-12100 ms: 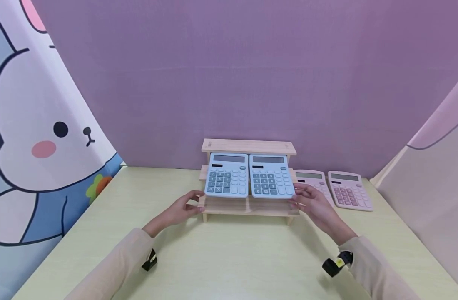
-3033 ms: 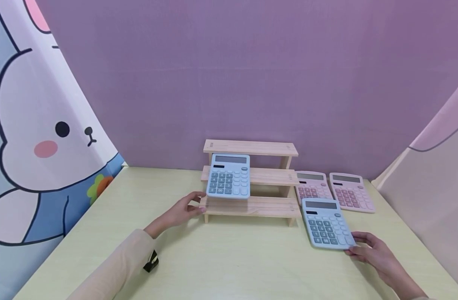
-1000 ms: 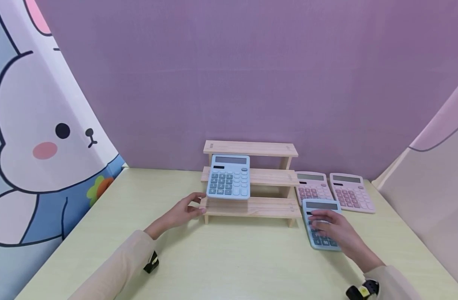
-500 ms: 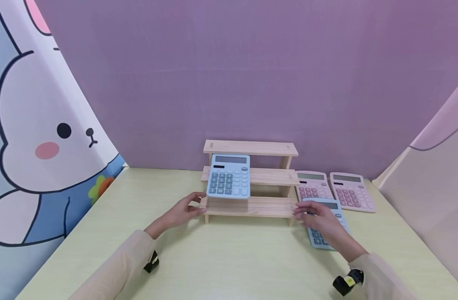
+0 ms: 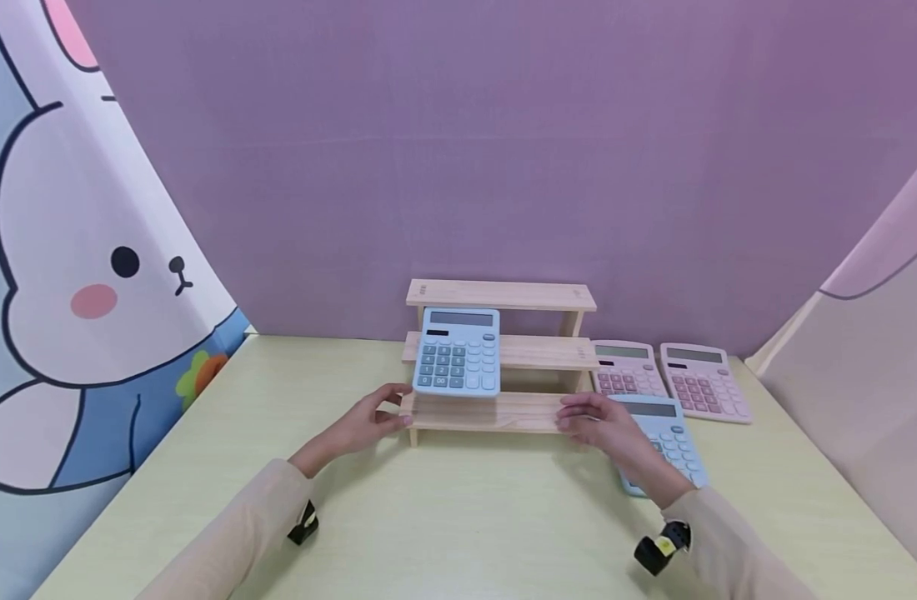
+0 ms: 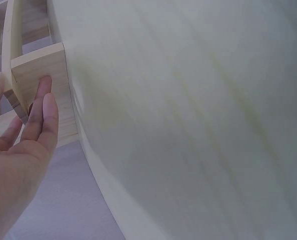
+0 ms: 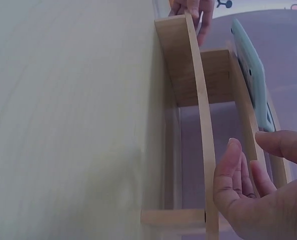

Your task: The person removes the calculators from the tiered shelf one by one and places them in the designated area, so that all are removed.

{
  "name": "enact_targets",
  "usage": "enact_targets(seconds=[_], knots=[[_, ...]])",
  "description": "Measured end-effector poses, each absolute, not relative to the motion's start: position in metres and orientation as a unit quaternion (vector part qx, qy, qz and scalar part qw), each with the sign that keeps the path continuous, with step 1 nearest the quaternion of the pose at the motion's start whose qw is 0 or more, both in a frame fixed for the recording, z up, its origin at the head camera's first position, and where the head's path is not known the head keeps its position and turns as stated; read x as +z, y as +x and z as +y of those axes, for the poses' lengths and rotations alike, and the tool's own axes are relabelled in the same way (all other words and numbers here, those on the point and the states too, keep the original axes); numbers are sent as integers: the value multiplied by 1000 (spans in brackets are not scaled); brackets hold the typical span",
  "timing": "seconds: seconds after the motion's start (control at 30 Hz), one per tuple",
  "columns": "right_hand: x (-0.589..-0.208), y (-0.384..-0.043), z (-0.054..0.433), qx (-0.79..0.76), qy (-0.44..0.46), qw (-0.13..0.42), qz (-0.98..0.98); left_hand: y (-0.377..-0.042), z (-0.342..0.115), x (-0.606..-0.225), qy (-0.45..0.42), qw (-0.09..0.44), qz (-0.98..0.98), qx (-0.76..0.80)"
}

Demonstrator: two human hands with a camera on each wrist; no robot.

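A three-tier wooden stand [image 5: 526, 412] stands on the table. My left hand [image 5: 364, 423] grips the left end of its lowest step, thumb on the step [image 6: 7, 85] and fingers beneath. One light-blue calculator [image 5: 458, 354] leans face out on the left of the stand; its edge shows in the right wrist view. A second light-blue calculator [image 5: 676, 446] lies face up on the table at the right, partly hidden by my right hand [image 5: 616, 433]. That hand hovers at the right end of the lowest step, fingers loosely bent, nothing between thumb and fingers [image 7: 228, 170].
Two pink calculators, one nearer the stand [image 5: 627, 375] and one farther right [image 5: 704, 383], lie on the table behind the second blue one. A purple cloth [image 5: 488, 167] hangs behind the table, with a cartoon-printed cloth [image 5: 91, 250] at the left.
The second blue calculator has gone from the stand's right half to the table at right. My right hand has since released it and moved left to the lowest step. The left hand stays put.
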State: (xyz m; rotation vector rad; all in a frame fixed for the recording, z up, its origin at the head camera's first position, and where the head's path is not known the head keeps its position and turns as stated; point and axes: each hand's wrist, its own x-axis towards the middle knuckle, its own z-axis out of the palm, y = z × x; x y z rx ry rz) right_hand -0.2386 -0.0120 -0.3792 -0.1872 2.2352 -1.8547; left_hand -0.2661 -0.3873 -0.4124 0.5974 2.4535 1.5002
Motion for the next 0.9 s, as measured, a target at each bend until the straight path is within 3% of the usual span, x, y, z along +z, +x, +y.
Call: enact_targets(seconds=[0.9], knots=[[-376,-253,-82,-700,-115,145,690,-270,-391,-421,219,82,830,506]])
